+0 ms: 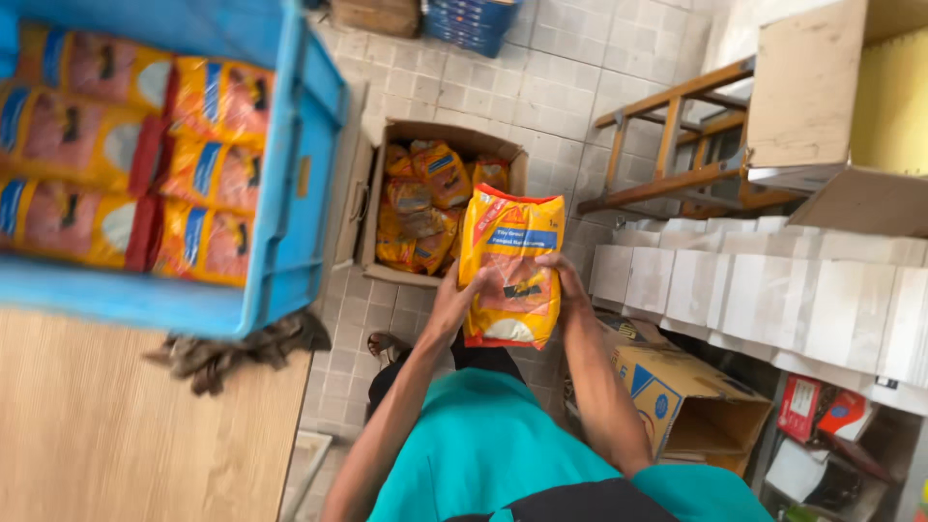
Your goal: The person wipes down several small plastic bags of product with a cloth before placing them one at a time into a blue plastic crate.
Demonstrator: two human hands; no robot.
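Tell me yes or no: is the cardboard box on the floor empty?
No, the open cardboard box holds several yellow packets, beyond the packet gripped by the left hand and right hand.

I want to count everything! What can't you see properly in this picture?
- Blue crate: cut off by the head view's top and left edges.
- Cardboard box: its lower packets lie buried under the top ones.
- Yellow packet: sides covered by left hand and right hand.

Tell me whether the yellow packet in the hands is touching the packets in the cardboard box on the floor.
Cannot tell. The head view has the yellow packet gripped by both hands, left hand and right hand, overlapping the cardboard box; no gap or contact shows plainly.
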